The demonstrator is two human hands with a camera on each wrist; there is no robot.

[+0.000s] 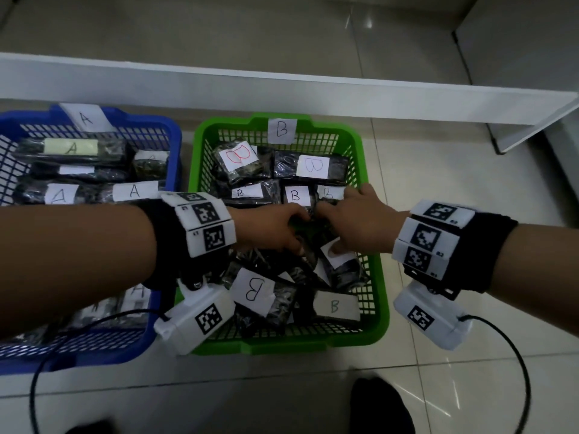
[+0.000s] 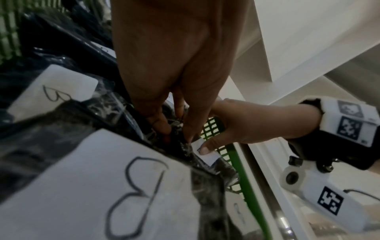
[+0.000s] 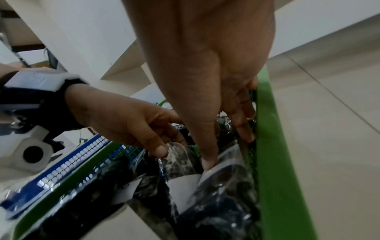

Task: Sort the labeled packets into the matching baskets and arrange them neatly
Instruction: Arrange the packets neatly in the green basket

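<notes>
I am working both hands in the green B basket (image 1: 374, 277): my left hand (image 1: 266, 228) and right hand (image 1: 354, 227) are pinching one dark packet (image 3: 216, 170) mid-basket. Far rows are looking tidy; near B packets (image 1: 253, 289) are lying jumbled, awaiting straightening.

green basket (image 1: 372, 308) | blue basket (image 1: 163, 130) | packets (image 1: 313, 170) seemingly black, white labels

A green basket (image 1: 372, 296) tagged B sits just right of a blue basket (image 1: 170, 142) tagged A. Each holds dark plastic-wrapped packets with white paper labels: B packets (image 1: 313, 166) lie jumbled in the green one, A packets (image 1: 70, 150) lie flat in rows in the blue.
</notes>
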